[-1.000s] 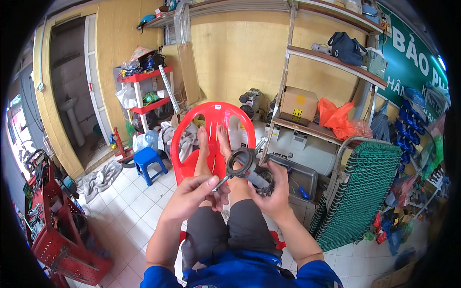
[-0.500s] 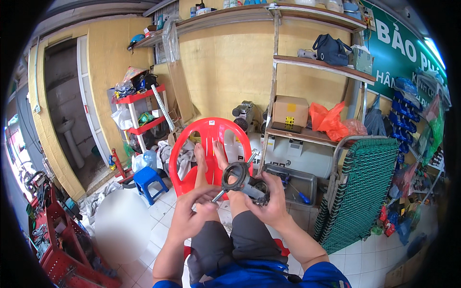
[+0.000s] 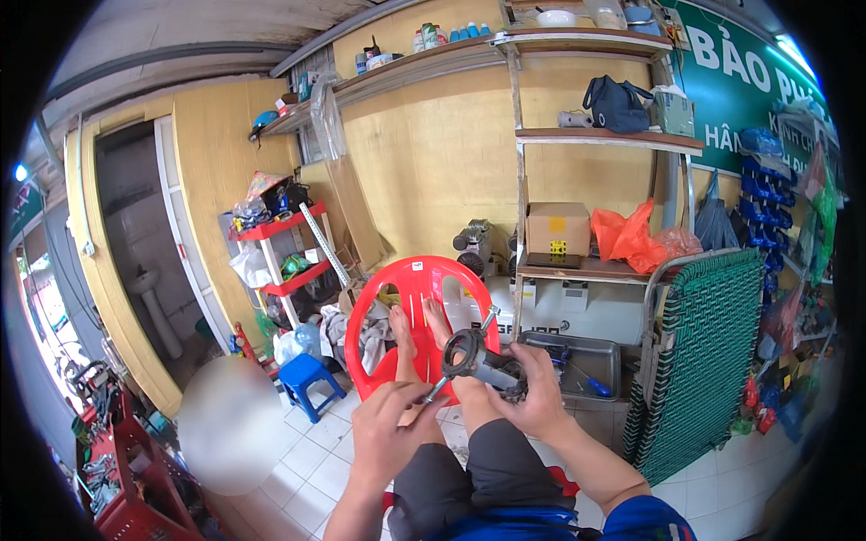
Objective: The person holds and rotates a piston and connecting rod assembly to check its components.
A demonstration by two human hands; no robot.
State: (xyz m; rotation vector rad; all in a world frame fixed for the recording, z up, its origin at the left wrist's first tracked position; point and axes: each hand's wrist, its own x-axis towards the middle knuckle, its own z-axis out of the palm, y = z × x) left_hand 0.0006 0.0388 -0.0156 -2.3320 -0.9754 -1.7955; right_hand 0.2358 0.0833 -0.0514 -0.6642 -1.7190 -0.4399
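Over my lap, my right hand (image 3: pixel 534 401) grips a dark metal part (image 3: pixel 462 353) with a round ring at one end and a grey cylindrical body. A threaded metal rod (image 3: pixel 488 319) runs past the ring, with one end sticking up toward the chair. At its lower end, the thumb and fingers of my left hand (image 3: pixel 390 431) are closed on the rod. The right fingers hide much of the cylinder's far end. My bare feet rest on the seat of a red plastic chair (image 3: pixel 359 335) in front of me.
A blue stool (image 3: pixel 308 383) stands left of the chair. To the right are a folded green woven cot (image 3: pixel 699 361) and a metal tray (image 3: pixel 577 353) with a blue-handled tool. Shelves (image 3: pixel 603 137) and a white tank (image 3: pixel 595 316) line the wall. A red tool cart (image 3: pixel 135 478) is at lower left.
My view has tilted up and turned slightly left, so the scene sits lower and further right. My left fingers have closed in around the rod's lower end; the right hand keeps its grip.
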